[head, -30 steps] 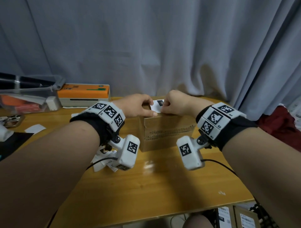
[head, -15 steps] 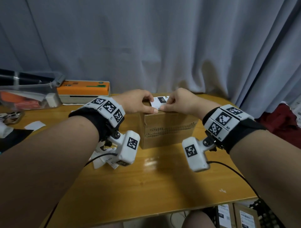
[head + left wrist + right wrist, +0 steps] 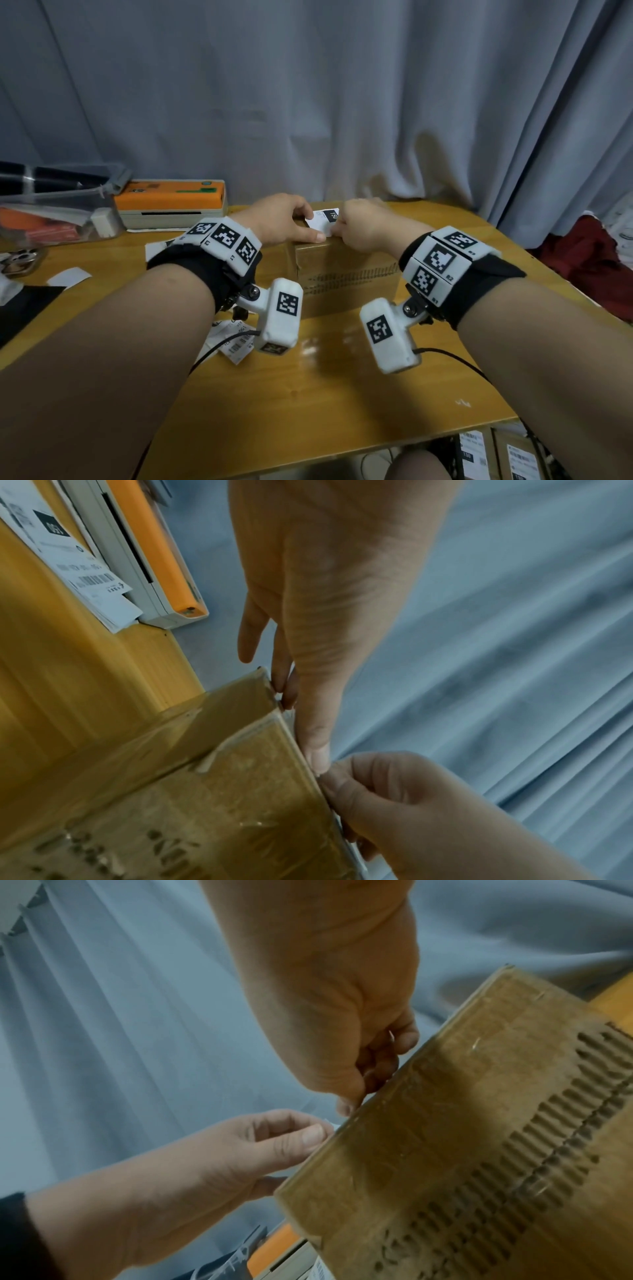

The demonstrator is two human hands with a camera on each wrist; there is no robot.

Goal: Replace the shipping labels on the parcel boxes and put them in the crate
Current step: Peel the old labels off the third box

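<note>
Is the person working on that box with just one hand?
No, the left hand and the right hand both pinch the white label atop the cardboard box.

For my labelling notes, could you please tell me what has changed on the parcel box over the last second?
More of the white label shows between the hands than a second ago. The left hand and right hand keep their grip on it at the near top edge of the box. The box, the orange printer and the loose labels on the table have not moved.
</note>
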